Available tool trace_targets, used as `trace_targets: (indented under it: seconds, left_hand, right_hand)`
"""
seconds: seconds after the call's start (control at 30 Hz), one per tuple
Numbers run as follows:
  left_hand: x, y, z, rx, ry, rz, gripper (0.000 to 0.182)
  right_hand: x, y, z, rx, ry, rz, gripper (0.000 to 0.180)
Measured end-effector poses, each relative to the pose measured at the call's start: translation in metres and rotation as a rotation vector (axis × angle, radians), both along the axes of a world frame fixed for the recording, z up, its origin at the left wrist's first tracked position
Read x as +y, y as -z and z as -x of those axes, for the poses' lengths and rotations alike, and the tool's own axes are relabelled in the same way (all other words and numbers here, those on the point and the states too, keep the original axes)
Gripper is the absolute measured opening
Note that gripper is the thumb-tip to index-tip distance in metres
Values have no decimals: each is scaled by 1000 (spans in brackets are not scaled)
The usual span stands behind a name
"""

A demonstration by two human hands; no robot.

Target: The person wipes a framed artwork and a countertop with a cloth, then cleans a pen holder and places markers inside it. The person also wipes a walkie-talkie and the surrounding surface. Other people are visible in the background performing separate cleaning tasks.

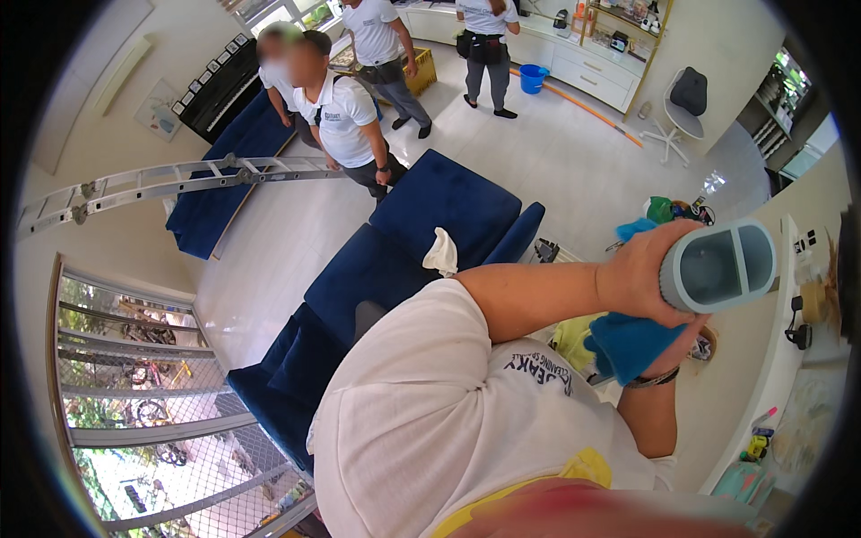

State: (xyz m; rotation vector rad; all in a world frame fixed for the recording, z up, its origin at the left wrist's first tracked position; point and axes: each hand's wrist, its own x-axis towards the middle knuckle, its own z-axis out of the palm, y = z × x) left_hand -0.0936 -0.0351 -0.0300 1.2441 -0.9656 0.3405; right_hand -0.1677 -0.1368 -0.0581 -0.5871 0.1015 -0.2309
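My left hand [639, 269] grips a grey-blue oval container [709, 265] with a divider across its open top. Below it, my right hand [675, 355], with a dark bracelet at the wrist, holds a blue cloth [622, 346] close against the container's underside. Another bit of blue cloth [635, 229] shows beyond my left hand. A yellow-green cloth [572, 339] lies partly hidden behind my shirt and the blue cloth. Whether anything is inside the container cannot be told.
A navy sofa [437, 202] stands beside me with a white cloth [441, 252] on it. A white shelf [760, 390] runs along the right. Several people in white shirts [350, 121] stand farther off, near an aluminium ladder [161, 188]. A blue bucket [533, 79] and an orange pole [585, 104] are on the floor.
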Motion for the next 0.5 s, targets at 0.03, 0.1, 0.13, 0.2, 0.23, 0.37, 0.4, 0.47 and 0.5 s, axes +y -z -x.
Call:
trace_targets:
  seconds: [0.03, 0.1, 0.13, 0.2, 0.23, 0.37, 0.4, 0.47, 0.5]
  left_hand:
    - [1, -1, -3, -9, -21, 2, 87]
    - [5, 0, -3, 3, -31, 2, 88]
    - [8, 1, -2, 25, -21, -1, 89]
    - [14, 4, 3, 35, 8, -17, 91]
    - [17, 6, 5, 24, 30, -28, 93]
    - [17, 5, 8, -140, -23, 1, 95]
    - [16, 4, 6, -104, -22, -3, 93]
    - [13, 3, 3, -86, -32, 19, 89]
    - [12, 3, 1, -66, -33, 10, 89]
  right_hand:
    - [3, 4, 3, 22, -31, -62, 62]
    - [-2, 6, 4, -54, -147, -64, 70]
    - [-8, 4, 3, -69, -153, -33, 72]
    - [-27, -7, -1, -187, -225, 68, 75]
    - [-37, -15, -3, -289, -289, 138, 75]
    - [-32, -26, -4, -485, -180, 147, 75]
    - [-23, -25, 0, -334, -77, 135, 71]
    - [1, -15, 4, -145, 56, 100, 69]
    - [6, -11, 6, -70, 86, 40, 68]
